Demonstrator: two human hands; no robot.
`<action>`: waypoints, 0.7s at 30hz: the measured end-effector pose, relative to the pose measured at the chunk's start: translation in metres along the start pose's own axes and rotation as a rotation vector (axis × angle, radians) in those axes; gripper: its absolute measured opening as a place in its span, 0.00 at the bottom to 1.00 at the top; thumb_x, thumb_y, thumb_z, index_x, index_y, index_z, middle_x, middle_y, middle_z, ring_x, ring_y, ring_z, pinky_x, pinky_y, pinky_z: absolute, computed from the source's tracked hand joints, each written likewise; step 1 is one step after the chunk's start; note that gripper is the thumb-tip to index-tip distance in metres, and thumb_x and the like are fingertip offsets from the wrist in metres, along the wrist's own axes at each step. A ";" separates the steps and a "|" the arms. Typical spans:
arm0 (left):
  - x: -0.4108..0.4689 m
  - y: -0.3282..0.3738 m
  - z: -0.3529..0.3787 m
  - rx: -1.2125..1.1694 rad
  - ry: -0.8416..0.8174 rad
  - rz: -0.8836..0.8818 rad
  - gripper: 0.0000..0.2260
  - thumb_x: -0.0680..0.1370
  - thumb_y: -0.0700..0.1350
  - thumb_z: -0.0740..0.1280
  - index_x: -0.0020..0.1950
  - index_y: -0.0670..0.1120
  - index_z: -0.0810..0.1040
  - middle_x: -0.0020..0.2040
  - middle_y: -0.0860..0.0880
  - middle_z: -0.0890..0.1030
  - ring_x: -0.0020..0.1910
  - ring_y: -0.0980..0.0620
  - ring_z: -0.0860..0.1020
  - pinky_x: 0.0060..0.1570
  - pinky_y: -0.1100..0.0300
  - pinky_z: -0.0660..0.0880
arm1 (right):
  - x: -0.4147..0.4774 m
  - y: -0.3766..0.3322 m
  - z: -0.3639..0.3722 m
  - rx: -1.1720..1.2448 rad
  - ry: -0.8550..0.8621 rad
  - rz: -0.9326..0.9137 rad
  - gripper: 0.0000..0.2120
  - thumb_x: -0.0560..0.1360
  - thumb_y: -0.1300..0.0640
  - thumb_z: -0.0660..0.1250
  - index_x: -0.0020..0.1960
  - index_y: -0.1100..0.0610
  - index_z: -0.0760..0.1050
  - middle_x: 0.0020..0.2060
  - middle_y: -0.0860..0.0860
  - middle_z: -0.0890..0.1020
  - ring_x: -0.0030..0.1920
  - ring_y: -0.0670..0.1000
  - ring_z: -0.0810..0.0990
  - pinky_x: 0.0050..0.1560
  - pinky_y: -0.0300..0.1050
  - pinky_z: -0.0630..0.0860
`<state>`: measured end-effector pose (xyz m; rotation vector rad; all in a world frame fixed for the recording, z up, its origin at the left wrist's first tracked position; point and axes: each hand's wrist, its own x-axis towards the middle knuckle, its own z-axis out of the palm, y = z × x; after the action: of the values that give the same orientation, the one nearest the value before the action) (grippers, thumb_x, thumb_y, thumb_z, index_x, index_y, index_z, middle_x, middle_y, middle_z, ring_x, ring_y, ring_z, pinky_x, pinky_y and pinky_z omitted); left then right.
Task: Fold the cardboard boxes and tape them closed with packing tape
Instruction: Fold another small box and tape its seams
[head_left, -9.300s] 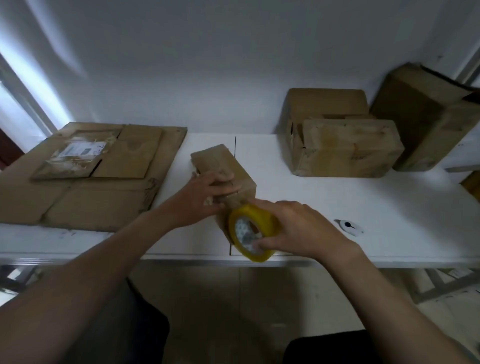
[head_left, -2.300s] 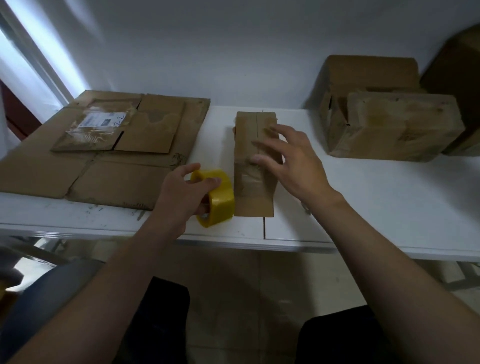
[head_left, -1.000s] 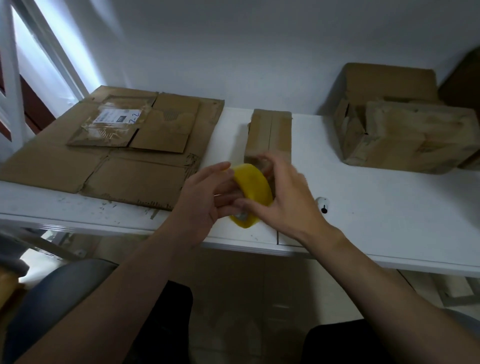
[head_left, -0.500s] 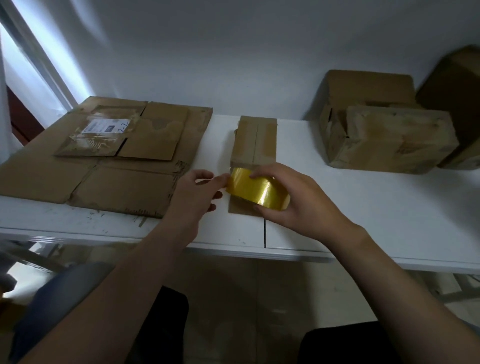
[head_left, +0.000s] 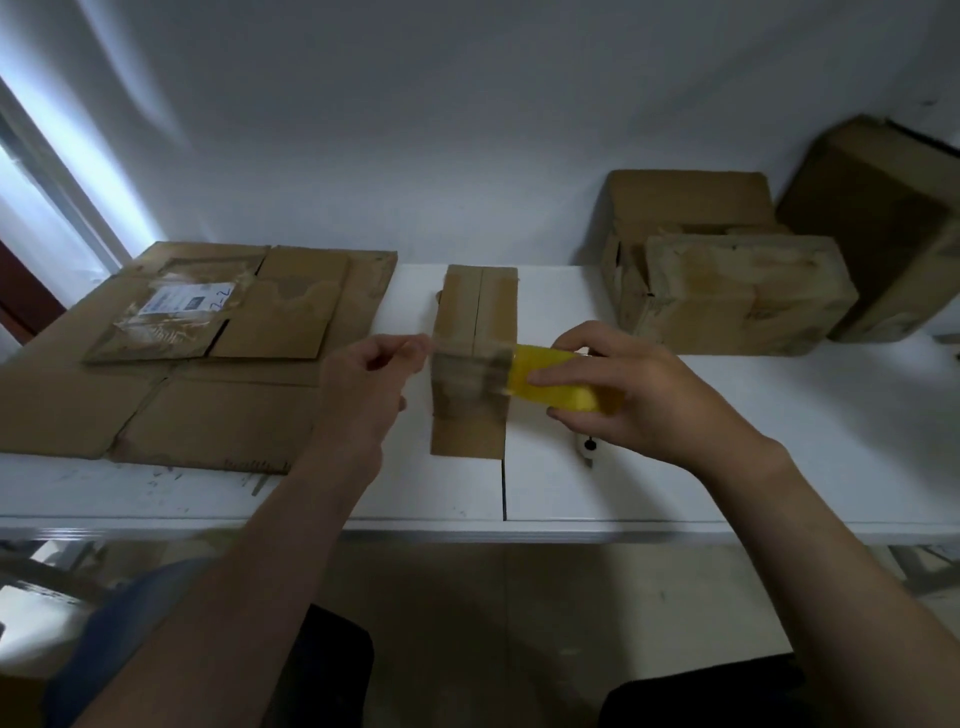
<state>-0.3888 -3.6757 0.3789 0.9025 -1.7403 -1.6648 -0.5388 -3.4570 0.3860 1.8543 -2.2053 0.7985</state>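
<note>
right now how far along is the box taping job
Done: the small box is folded shut, and the boxes on the right look assembled. In hand: the right hand holds the tape roll while the left hand pinches a tape strip pulled across the small box. Left: the flat cardboard is not yet folded.

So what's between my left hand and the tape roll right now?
In the head view, the small cardboard box sits between the left hand and the tape roll, with a strip of tape seemingly stretched across its near end.
</note>
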 end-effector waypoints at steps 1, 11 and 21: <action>0.001 -0.001 0.000 0.011 -0.002 -0.001 0.04 0.80 0.49 0.71 0.45 0.54 0.82 0.41 0.55 0.80 0.40 0.56 0.74 0.42 0.60 0.76 | -0.001 0.003 -0.001 0.021 -0.004 0.014 0.18 0.74 0.51 0.76 0.63 0.45 0.81 0.58 0.49 0.78 0.53 0.51 0.79 0.43 0.51 0.79; 0.032 -0.024 -0.019 -0.048 0.103 -0.028 0.08 0.80 0.50 0.71 0.54 0.47 0.84 0.38 0.53 0.76 0.37 0.56 0.72 0.38 0.61 0.73 | 0.008 0.032 -0.007 -0.003 -0.059 0.160 0.16 0.71 0.54 0.79 0.57 0.46 0.85 0.52 0.49 0.83 0.48 0.49 0.81 0.45 0.52 0.82; 0.061 -0.051 -0.014 -0.043 0.080 -0.115 0.03 0.78 0.51 0.73 0.49 0.54 0.83 0.45 0.54 0.80 0.41 0.57 0.72 0.39 0.61 0.73 | 0.022 0.050 0.020 -0.054 -0.172 0.233 0.19 0.74 0.52 0.76 0.63 0.39 0.81 0.52 0.48 0.76 0.48 0.52 0.78 0.46 0.56 0.80</action>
<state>-0.4106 -3.7320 0.3254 1.0518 -1.6203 -1.7076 -0.5865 -3.4807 0.3643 1.7218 -2.5572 0.6278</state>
